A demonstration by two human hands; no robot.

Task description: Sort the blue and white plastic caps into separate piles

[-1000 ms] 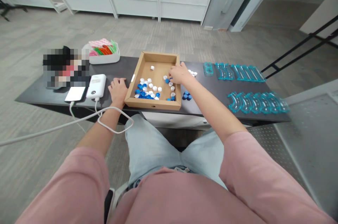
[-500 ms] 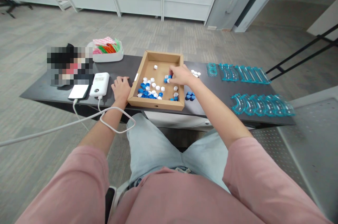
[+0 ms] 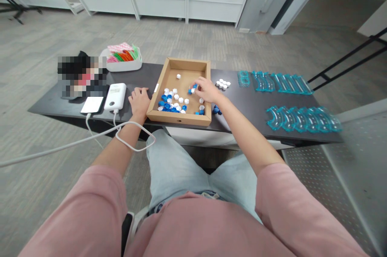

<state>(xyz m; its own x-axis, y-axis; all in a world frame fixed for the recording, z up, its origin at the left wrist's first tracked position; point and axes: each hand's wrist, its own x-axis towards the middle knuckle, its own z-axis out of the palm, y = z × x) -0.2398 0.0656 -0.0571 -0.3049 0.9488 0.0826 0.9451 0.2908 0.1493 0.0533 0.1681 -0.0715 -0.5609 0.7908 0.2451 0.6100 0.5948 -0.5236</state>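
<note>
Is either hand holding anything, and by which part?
Left hand: nothing, resting on the table beside the cardboard box. Right hand: fingertips at the blue and white hexagon pieces in the box; whether one is pinched cannot be told.

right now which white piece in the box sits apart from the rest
The lone white piece close to the box's far wall; the other pieces bunch nearer the front or by the right hand.

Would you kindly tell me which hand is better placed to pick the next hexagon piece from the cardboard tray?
Right, probably. The right hand reaches inside the cardboard tray, at the blue and white pieces; the left hand lies on the table outside the tray's left wall.
</note>
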